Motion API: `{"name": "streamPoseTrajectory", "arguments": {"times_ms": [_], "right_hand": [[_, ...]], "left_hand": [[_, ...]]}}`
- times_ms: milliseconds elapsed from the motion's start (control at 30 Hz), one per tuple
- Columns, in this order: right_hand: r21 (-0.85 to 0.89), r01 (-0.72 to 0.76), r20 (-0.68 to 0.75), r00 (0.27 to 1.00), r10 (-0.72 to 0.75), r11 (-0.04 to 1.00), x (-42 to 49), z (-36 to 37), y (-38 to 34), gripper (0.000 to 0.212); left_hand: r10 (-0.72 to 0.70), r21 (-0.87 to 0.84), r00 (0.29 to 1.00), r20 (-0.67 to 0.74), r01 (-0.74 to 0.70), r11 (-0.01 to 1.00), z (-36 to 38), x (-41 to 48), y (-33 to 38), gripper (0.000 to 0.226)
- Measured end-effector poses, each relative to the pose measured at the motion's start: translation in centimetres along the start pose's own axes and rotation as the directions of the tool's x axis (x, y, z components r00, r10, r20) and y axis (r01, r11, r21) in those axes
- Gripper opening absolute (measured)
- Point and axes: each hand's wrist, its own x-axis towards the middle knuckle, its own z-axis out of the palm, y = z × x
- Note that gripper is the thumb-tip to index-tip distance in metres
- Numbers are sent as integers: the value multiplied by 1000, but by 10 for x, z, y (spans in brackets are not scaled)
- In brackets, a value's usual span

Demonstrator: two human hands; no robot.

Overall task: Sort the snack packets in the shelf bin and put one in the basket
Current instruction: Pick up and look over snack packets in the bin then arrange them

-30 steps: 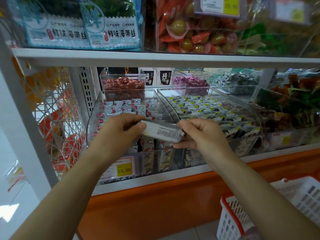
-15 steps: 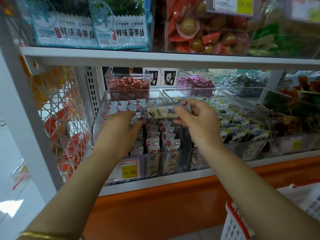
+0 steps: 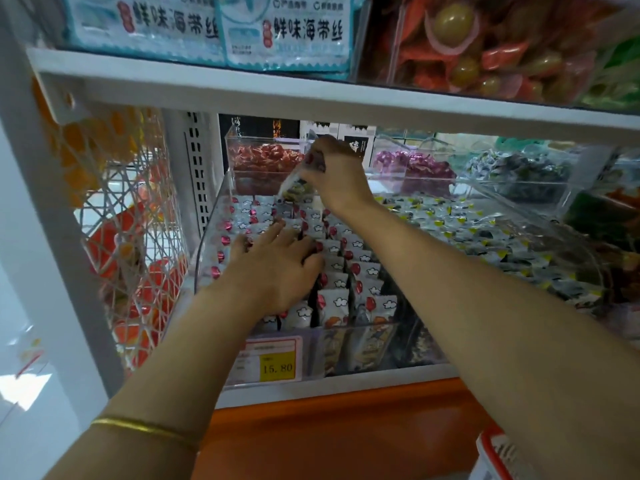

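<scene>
Clearly the sorting is under way and the basket step looks not yet done. The left hand lies flat, fingers straight and a little spread, pressing on the rows of packets that stand upright in the clear bin; it grips nothing. The right hand is farther in, over the back of the same bin, with fingers curled round a single packet. That packet hangs tilted, its lower end pointing down toward the back rows and close to them; whether it touches them I cannot tell.

Most of the rows in the bin stand in neat lines, front to back, behind the yellow price tag, so the tidying seems well advanced, at least on the right side. The part under the left palm is hidden.

The basket shows only as a red-and-white corner at the lower right, well apart from both hands and below the shelf. What it holds cannot be seen. As I judge it, the held packet is being slotted into the back rows, so what remains is to finish that and carry one packet down to the basket.
</scene>
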Motion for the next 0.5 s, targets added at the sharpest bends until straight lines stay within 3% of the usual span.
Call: {"name": "streamPoseTrajectory", "arguments": {"times_ms": [100, 267, 333, 433, 500], "right_hand": [[-132, 48, 67, 997, -40, 990, 13, 5, -1, 16], [-117, 26, 233, 972, 2, 993, 20, -1, -5, 11], [-100, 21, 240, 971, 4, 995, 16, -6, -5, 17], [-104, 54, 229, 973, -29, 993, 8, -14, -5, 8], [-81, 50, 233, 972, -30, 995, 3, -19, -2, 17]], "left_hand": [[-4, -13, 1000, 3, 4, 1000, -1, 0, 0, 53], [2, -14, 999, 35, -1, 1000, -7, -2, -1, 51], [1, -22, 999, 41, -1, 1000, -11, -3, -2, 50], [11, -68, 1000, 11, -10, 998, -14, -4, -3, 48], [8, -81, 1000, -13, -9, 997, -16, -3, -5, 49]]}}
